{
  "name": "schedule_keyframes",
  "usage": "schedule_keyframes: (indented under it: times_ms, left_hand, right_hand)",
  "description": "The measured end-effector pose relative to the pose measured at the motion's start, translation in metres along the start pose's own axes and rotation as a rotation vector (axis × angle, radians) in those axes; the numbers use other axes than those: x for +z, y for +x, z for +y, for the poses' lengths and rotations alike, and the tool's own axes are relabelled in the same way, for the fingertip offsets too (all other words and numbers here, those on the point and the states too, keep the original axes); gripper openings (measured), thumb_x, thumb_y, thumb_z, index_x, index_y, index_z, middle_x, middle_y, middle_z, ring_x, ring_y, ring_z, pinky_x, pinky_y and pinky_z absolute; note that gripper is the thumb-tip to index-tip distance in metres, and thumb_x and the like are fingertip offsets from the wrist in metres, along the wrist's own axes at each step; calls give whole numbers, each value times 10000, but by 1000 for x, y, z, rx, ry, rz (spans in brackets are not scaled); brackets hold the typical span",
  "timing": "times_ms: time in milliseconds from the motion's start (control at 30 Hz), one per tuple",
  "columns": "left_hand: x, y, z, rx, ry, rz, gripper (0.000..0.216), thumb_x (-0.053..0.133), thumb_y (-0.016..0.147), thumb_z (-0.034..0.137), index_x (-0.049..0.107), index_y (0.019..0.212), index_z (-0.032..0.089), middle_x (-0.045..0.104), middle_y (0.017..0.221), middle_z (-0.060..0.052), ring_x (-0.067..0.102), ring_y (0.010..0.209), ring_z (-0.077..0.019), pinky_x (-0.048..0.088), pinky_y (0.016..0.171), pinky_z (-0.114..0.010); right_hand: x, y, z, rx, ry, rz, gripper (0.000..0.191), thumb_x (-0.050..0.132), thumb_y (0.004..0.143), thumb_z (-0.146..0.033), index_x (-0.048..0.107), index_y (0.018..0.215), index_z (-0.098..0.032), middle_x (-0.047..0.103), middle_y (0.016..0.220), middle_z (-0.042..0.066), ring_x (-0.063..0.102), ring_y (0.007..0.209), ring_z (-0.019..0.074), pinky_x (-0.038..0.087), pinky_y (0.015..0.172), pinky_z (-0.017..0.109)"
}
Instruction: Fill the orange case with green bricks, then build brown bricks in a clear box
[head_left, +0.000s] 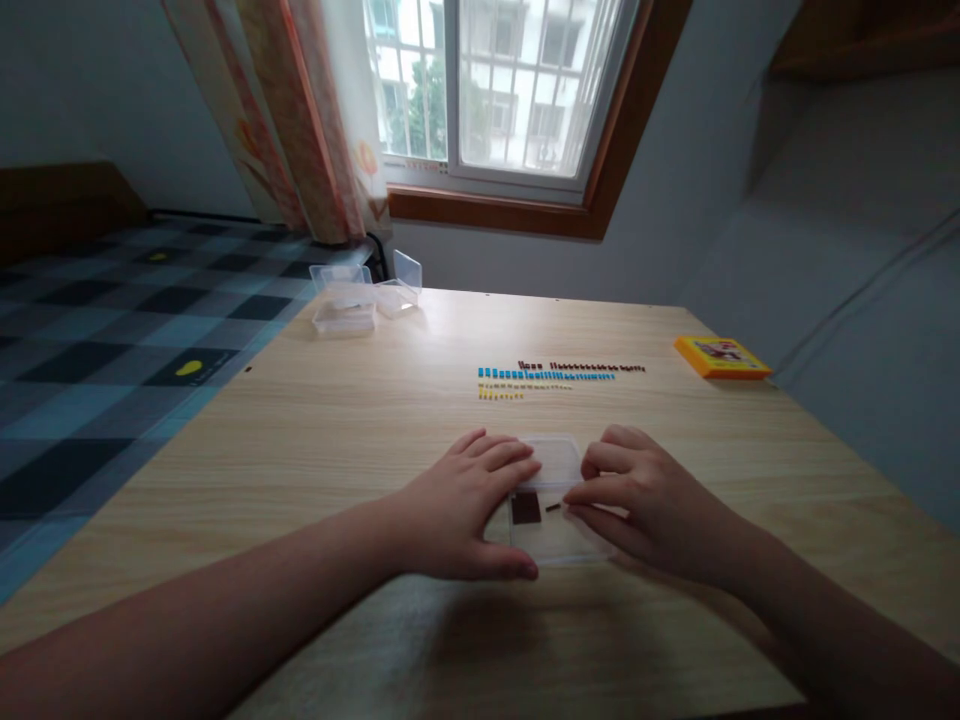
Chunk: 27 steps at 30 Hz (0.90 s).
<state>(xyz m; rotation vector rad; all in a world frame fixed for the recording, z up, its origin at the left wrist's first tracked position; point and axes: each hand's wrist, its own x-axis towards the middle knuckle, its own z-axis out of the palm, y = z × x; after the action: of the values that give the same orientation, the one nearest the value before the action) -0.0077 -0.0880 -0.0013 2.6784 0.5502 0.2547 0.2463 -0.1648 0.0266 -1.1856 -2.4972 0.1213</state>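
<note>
An open clear plastic box (559,545) lies on the table between my hands, its lid (555,460) folded back on the far side. Inside, at the left, sits a dark brown square plate (526,507). My left hand (472,500) is spread with fingers apart, resting at the left side of the box and partly covering its edge. My right hand (645,490) reaches over the box's right side, thumb and forefinger closed together. A small dark strip (553,507) shows at those fingertips, its right end against them.
Beyond the box, tiny building pieces lie in rows: dark red pieces (585,366), blue pieces (540,374) and yellow pieces (495,395). Clear open boxes (343,318) stand at the far left corner. An orange-yellow box (721,358) lies at the right edge. A checked bed (90,350) adjoins the table (337,420).
</note>
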Motion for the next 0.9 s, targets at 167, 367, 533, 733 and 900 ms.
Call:
schedule_keyframes:
  times_ms: [167,367,533,733,900]
  left_hand:
    - [0,1,0,-4,8,-2,930,679,760,778,519,1482,214,507,1550,-167,450,1437,-388,208,1256,-597]
    - [-1,1,2,-7,6,-6,935,679,765,776,525,1475,189,517,1537,-183,452,1434,-392,215,1250,-608]
    - [-1,1,2,-2,-7,-2,940,669,765,787,530,1471,181,526,1527,-189,457,1428,-397,224,1244,-612]
    - [1,0,0,12,-16,23,929,645,775,800,531,1472,196,531,1522,-180,462,1421,-398,219,1242,-617]
    - [1,0,1,12,-11,22,930,641,777,800,531,1469,189,542,1510,-184,468,1415,-395,232,1237,-612]
  right_hand:
    - [4,-1,-2,-24,22,-53,219,597,981,-238,807,930,-274,648,789,36,488,770,199,344,748,362]
    - [13,1,-5,51,54,-41,214,603,980,-217,809,940,-252,622,735,34,476,755,194,349,718,344]
    - [17,1,-7,63,58,4,226,577,994,-212,802,1004,-229,621,744,42,489,754,194,371,717,341]
    - [16,1,-7,72,49,-3,225,600,965,-184,793,857,-231,595,714,34,476,740,189,355,692,336]
    - [18,1,-7,75,59,-25,212,605,960,-176,792,876,-228,592,715,34,469,750,193,363,705,335]
